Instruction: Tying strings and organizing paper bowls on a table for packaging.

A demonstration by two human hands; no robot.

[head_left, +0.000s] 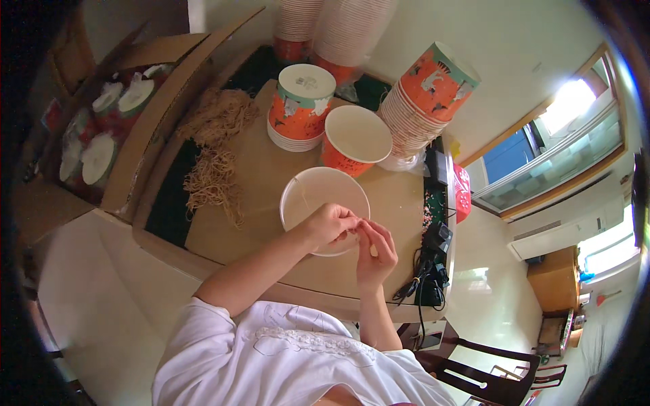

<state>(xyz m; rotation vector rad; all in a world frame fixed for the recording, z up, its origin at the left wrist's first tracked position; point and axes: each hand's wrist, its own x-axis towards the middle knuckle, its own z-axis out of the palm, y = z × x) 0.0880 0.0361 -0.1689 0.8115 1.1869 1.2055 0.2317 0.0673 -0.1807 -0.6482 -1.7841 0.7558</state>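
One left hand (330, 222), fingertips pinched, meets the likewise pinched right hand (376, 254); I cannot tell what they grip. Best work above the round white paper tub (338, 186) beneath.

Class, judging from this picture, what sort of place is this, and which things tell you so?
Probably a room in a home doubling as a small workspace. The wooden chair looks domestic, while the stacked tubs and open carton suggest supplies kept for work.
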